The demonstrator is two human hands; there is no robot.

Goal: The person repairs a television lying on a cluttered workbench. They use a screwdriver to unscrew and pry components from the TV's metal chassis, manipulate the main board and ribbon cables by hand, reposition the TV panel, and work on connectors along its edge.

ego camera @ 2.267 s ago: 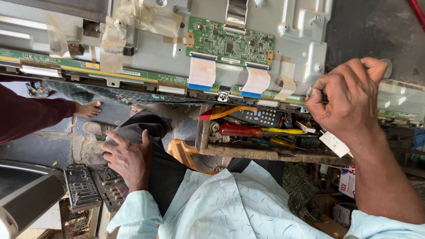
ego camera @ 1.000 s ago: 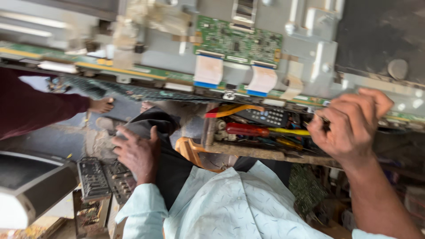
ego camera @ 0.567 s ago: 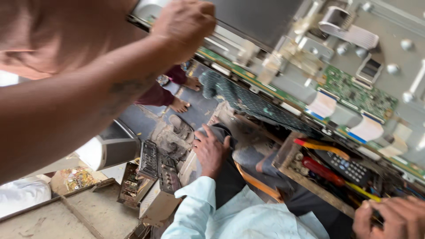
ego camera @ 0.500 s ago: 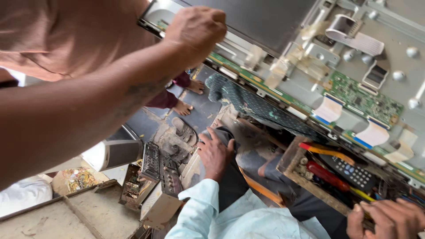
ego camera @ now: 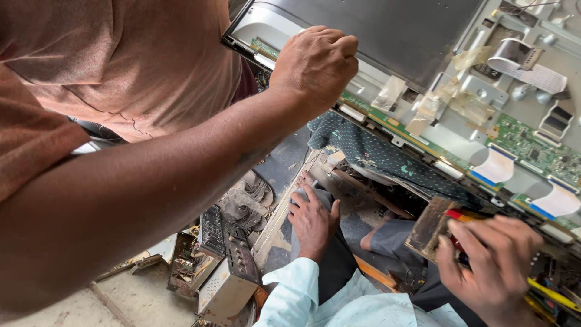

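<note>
A moment ago our right hand was up at the lower edge of the opened television panel; now it has dropped to the wooden tool tray in our lap, just below the panel's green circuit board and white ribbon cables. That right hand lies curled over the tray beside a red-handled tool, but we cannot tell whether it grips anything. Our left hand has not moved: it rests flat and open on our dark trouser knee, holding nothing. The other change is a co-worker's hand, which has come in from the left and is clenched on the panel's near corner. We judge the panel is now steadied by someone else, which leaves our right hand among the tools, a yellow tool close by
</note>
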